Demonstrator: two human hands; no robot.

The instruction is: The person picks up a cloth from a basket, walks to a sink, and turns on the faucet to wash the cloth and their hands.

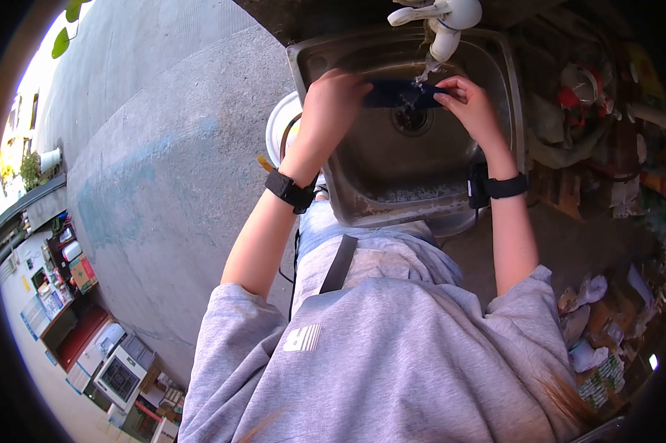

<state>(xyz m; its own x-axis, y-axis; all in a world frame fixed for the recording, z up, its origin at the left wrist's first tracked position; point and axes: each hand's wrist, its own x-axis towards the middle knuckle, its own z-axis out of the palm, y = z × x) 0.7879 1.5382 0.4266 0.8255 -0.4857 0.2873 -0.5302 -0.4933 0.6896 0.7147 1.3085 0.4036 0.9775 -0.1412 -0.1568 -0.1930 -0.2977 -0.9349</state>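
A dark blue strip of cloth [386, 94] is stretched between my two hands above the sink [414, 170]. Its exact kind is hard to make out. Water runs from the white tap [445, 46] onto its middle. My left hand [336, 100], slightly blurred, grips the cloth's left end near the sink's left rim. With thumb and fingers, my right hand [464, 103] pinches the right end. Below the cloth lies the drain [412, 121], partly hidden by it. Both wrists wear black straps.
A white bucket [279, 127] stands at the sink's left side, partly behind my left forearm. Bags and assorted clutter [584, 111] lie right of the sink, with more litter [599, 325] lower right. Concrete floor [178, 148] stretches to the left.
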